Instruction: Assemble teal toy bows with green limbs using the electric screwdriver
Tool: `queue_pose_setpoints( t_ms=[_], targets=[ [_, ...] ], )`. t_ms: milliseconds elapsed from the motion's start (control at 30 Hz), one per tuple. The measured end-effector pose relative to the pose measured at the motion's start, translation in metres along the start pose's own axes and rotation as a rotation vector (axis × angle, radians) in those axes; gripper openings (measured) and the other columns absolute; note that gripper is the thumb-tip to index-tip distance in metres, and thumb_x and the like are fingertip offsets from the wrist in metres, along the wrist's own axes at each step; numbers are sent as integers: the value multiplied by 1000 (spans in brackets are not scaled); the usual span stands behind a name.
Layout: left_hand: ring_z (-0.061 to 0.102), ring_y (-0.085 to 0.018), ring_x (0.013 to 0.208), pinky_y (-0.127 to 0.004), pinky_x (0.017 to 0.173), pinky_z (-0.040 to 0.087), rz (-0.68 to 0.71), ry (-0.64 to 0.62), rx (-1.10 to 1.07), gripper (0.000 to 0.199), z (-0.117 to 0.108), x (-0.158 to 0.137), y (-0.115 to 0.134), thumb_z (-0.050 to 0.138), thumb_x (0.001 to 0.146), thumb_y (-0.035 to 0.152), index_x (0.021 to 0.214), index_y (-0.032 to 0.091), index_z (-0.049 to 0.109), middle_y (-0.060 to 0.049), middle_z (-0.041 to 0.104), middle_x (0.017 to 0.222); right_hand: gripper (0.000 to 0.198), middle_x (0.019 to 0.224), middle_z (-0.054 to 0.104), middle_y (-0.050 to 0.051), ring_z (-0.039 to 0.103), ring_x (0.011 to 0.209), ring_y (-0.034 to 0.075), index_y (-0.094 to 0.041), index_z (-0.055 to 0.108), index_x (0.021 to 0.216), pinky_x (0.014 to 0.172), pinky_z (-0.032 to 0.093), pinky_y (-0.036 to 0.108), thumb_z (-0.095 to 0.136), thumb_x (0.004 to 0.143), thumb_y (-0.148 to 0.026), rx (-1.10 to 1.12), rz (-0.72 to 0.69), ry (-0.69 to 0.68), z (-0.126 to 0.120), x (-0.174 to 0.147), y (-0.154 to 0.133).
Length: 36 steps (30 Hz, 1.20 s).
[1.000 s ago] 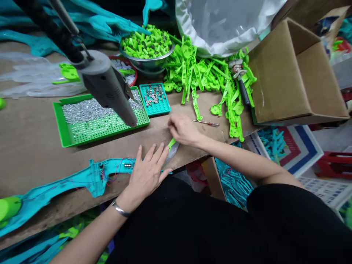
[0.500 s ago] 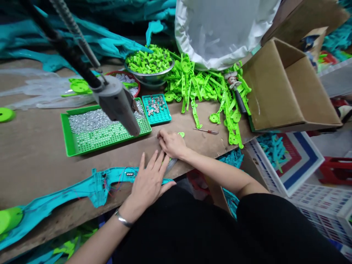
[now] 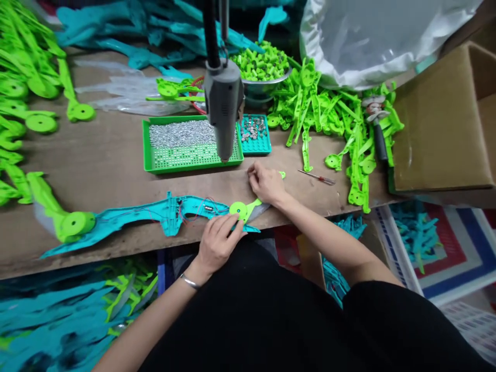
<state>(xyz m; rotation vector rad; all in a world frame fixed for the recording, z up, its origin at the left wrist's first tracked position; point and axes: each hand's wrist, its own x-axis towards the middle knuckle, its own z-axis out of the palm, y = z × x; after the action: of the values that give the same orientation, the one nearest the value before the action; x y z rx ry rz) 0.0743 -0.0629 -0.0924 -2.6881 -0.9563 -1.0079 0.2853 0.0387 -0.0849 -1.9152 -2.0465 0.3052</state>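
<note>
A long turquoise plastic bow-shaped shell (image 3: 134,214), with thin wires and a small spring-like metal part, lies along the front of the bench. On its right end sits a lime-green limb piece with a round disc (image 3: 237,211). My left hand (image 3: 217,242) has its fingers bent at the disc's near edge, with the thumb beside the shell's tip. Over the limb piece's narrow arm lies my right hand (image 3: 268,184), fingers curled towards the bench; what they hold, if anything, is hidden. Another green limb piece (image 3: 75,223) is at the shell's left end.
A hanging grey electric screwdriver (image 3: 223,103) is above a green tray of screws (image 3: 144,147) and a turquoise tray of small metal discs (image 3: 268,142). A red-handled screwdriver (image 3: 324,180), piled green limbs (image 3: 310,98) and a cardboard box (image 3: 437,134) stand right.
The view has swung left, showing more of the bench's left side. My left hand has drawn back from lying flat with fingers spread, uncovering the green disc. My right hand stays curled over the arm.
</note>
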Motion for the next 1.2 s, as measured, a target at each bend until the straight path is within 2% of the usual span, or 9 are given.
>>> queue_pose_setpoints(
  t_ms=[267,400,500,600,700,767,833,967,1200],
  targets=[
    [65,-27,106,-41,92,53,-14,2,27,32,-12,-6,-24,74,83,22,113,15,65,-11,74,112,18,61,62,-1,59,56,18,-20,62,98,61,38,30,48,91,-30,262,-5,204,8,2,-15],
    [63,-28,106,-45,94,51,-68,-55,6,42,-23,-9,-39,74,82,26,121,16,62,-11,73,114,15,57,58,-5,55,52,14,-22,58,97,61,42,28,50,93,-33,567,-49,178,5,8,-24],
    [63,-30,107,-48,96,49,-78,-106,20,45,-28,-5,-43,74,82,31,123,16,62,-12,72,112,14,65,63,-3,58,58,13,-22,58,96,62,45,28,53,91,-34,696,-84,158,-2,9,-16],
    [54,-34,127,-54,108,42,-67,-211,-26,47,-29,1,-43,70,85,36,126,15,59,-17,65,128,13,80,69,2,63,72,17,-21,63,93,71,49,32,56,89,-31,619,-152,147,-13,3,0],
    [40,-37,142,-60,116,29,-20,-336,-81,66,-31,2,-44,65,87,46,140,10,46,-21,50,147,13,94,74,5,64,92,22,-22,67,93,87,47,41,55,90,-27,471,-297,67,-22,-10,14],
    [38,-37,144,-60,118,27,10,-388,-78,76,-32,-2,-45,65,87,48,146,9,39,-21,48,149,16,101,74,5,63,99,24,-22,68,97,94,44,46,53,91,-26,423,-388,18,-24,-21,18],
    [42,-34,142,-54,118,29,51,-373,-45,71,-32,-10,-45,65,89,39,148,10,38,-20,52,146,19,107,74,6,63,104,25,-22,67,103,96,44,48,53,92,-28,430,-439,8,-20,-32,19],
    [55,-26,132,-42,112,38,135,-185,-20,53,-32,-26,-42,52,92,9,145,12,45,-14,69,127,22,108,74,9,65,106,25,-20,67,105,97,46,47,58,91,-33,513,-454,88,-10,-49,21],
    [57,-26,130,-39,101,50,149,-114,-101,51,-39,-20,-41,50,90,6,141,11,49,-16,71,120,19,101,75,6,66,103,25,-25,70,96,98,47,49,60,89,-40,597,-311,261,-18,-57,34]
  ],
)
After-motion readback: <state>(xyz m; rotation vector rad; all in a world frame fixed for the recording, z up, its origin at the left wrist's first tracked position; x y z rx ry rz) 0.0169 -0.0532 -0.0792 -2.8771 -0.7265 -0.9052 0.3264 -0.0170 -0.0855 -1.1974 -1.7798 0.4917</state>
